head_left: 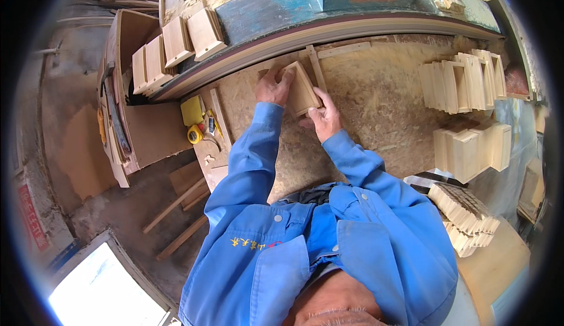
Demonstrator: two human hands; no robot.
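A small open wooden box lies on the chipboard worktable, pressed toward the sanding belt along the machine's edge. My left hand grips the box's left side. My right hand holds its lower right corner. Both blue sleeves reach up from the bottom of the view.
Rows of similar wooden boxes and another group stand at the right, with a stack of thin slats below them. More boxes rest on the machine at upper left. A yellow tape measure lies left of my arms.
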